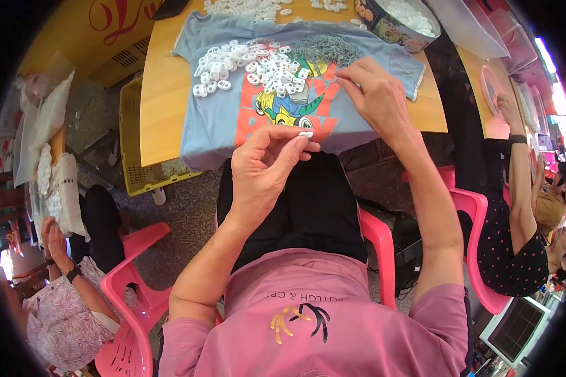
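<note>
- Left hand (261,169) is in the middle of the frame, thumb and forefinger pinched on a small white piece (305,134), which sits right at the fingertips, above the near edge of the table.
- Right hand (383,100) is a bit up and to the right, fingertips angled left. Thumb and forefinger tips are close together, but I can't tell if they actually meet or have anything tiny between them.
- Nearest thing to that right hand is a heap of little grey parts (327,49), upper middle of the frame, just beside the fingers.
- Left of that heap there's a big spread of white pieces (223,63), lots of them oval with two holes.
- All of it is lying on a blue-grey T-shirt (210,119) with a red and yellow cartoon print, laid out on a wooden table (160,94).
- Upper right: round tin (383,28) with more white stuff in it.
- Left of centre, lower than the tabletop: yellow crate (154,185).
- Pink plastic chair (383,251) under the person, who's in a pink top (295,276).
- Someone else's hands (53,245) on the far left, and another person's hand (509,113) at a pink tray (489,94), far right.
</note>
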The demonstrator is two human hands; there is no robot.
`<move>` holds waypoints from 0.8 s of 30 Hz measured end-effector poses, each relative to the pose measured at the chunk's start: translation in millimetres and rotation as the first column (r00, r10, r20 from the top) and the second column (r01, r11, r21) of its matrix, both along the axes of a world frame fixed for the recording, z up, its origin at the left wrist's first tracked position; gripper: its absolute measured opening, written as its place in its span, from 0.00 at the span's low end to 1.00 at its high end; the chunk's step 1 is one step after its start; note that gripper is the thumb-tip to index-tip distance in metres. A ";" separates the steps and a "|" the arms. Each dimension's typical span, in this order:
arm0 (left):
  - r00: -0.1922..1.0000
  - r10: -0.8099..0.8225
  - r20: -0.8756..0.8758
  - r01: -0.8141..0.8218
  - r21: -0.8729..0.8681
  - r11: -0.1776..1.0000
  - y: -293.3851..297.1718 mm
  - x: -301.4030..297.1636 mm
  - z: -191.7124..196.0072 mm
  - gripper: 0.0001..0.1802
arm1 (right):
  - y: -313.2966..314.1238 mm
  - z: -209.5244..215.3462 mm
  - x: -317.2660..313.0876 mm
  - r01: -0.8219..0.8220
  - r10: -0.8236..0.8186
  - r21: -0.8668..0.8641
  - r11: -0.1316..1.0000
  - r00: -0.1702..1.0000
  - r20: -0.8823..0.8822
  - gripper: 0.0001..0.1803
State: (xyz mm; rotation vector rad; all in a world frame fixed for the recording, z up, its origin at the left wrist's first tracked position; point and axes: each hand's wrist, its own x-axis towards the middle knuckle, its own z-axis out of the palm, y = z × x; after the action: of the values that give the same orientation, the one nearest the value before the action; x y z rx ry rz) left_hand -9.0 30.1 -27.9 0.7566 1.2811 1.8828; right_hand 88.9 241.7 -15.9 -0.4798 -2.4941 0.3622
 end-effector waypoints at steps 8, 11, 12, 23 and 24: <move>0.992 -0.019 0.123 0.016 0.030 0.999 -1.9 -3.2 2.6 0.06 | 7.8 5.4 -5.2 -0.131 0.076 0.234 0.963 0.970 0.229 0.07; 0.974 -0.043 0.221 0.033 0.048 0.998 -2.5 -5.3 7.1 0.07 | 5.5 8.6 -0.9 -0.133 0.111 0.168 0.977 0.985 0.135 0.07; 0.975 -0.038 0.221 0.029 0.045 0.999 -2.8 -6.1 8.9 0.07 | -3.1 17.3 1.8 -0.109 0.113 -0.063 0.992 0.991 0.067 0.08; 0.932 -0.109 0.346 0.115 0.004 0.993 -5.6 -0.7 21.8 0.10 | -87.5 29.5 25.1 -0.335 0.005 -0.897 0.288 0.937 -0.349 0.11; 0.932 -0.110 0.347 0.116 0.003 0.993 -5.7 -0.3 21.7 0.10 | -92.0 30.9 25.5 -0.330 -0.023 -0.901 0.280 0.936 -0.350 0.10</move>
State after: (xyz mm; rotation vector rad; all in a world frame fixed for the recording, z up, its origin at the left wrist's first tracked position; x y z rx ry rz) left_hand -9.3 24.4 -6.2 0.4511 1.0083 1.8111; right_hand 114.4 149.7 15.0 -0.5406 -1.7149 1.9479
